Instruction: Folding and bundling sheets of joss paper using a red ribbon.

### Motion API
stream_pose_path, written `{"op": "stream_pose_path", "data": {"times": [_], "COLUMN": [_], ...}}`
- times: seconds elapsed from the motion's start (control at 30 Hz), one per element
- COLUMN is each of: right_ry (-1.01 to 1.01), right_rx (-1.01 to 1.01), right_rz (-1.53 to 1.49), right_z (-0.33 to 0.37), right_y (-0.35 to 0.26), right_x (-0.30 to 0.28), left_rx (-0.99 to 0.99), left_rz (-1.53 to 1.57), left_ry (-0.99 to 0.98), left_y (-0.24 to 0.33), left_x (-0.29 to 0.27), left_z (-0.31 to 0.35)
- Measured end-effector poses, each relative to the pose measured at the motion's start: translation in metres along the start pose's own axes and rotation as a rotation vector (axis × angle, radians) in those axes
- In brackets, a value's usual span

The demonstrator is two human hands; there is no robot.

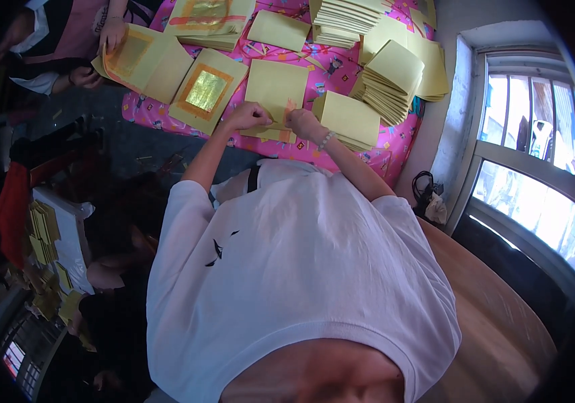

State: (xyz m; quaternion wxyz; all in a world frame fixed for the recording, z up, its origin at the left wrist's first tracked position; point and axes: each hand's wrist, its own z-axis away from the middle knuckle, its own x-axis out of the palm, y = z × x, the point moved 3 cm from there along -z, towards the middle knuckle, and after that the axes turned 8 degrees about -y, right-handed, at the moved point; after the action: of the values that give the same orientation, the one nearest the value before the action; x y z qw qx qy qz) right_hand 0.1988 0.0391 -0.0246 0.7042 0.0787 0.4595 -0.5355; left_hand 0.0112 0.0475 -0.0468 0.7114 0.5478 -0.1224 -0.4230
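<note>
Two bare hands on the job, both yours, both closed in at the near part of one pale-yellow square paper sheet (276, 84). That sheet lies in front of you on the pink cartoon-print table cover (400, 138), with an orange patch (290, 105) showing right by your right fingers.

Left hand (250, 115): fingers curled, thumb and forefinger pressed together, pinching the sheet near its close edge. Right hand (305, 125), the one with the pale beaded bracelet (327, 140) at the wrist: fingers folded into a loose fist, fingertips at the sheet; can't tell if paper is clamped between them. Small gap between your hands.

Just left of your sheet: a yellow sheet with an orange-framed gold foil square (208, 91). Just right: a low pale-yellow paper stack (349, 119); beyond it, a taller fanned pale-yellow paper stack (395, 77).

Far left, a co-worker's hand (112, 32) is on the edge of a yellow sheet with a faded orange square (166, 70).
</note>
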Motion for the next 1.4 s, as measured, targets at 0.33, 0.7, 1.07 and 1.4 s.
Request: {"op": "stream_pose_path", "data": {"times": [0.33,0.7,1.07,1.4], "right_ry": [0.098,0.067,0.075,0.054], "right_rx": [-0.057,-0.070,-0.110,-0.082], "right_rz": [-0.088,-0.028,0.099,0.079], "right_z": [0.003,0.001,0.010,0.018], "right_y": [0.001,0.001,-0.011,-0.019], "right_x": [-0.004,-0.004,-0.009,-0.009], "left_rx": [-0.083,-0.017,0.123,0.128], "left_rz": [0.016,0.035,-0.550,-0.493], "left_ry": [-0.054,0.002,0.175,0.136], "left_y": [0.012,0.002,0.046,0.037], "left_x": [-0.002,0.002,0.021,0.016], "left_z": [0.001,-0.001,0.027,0.024]}}
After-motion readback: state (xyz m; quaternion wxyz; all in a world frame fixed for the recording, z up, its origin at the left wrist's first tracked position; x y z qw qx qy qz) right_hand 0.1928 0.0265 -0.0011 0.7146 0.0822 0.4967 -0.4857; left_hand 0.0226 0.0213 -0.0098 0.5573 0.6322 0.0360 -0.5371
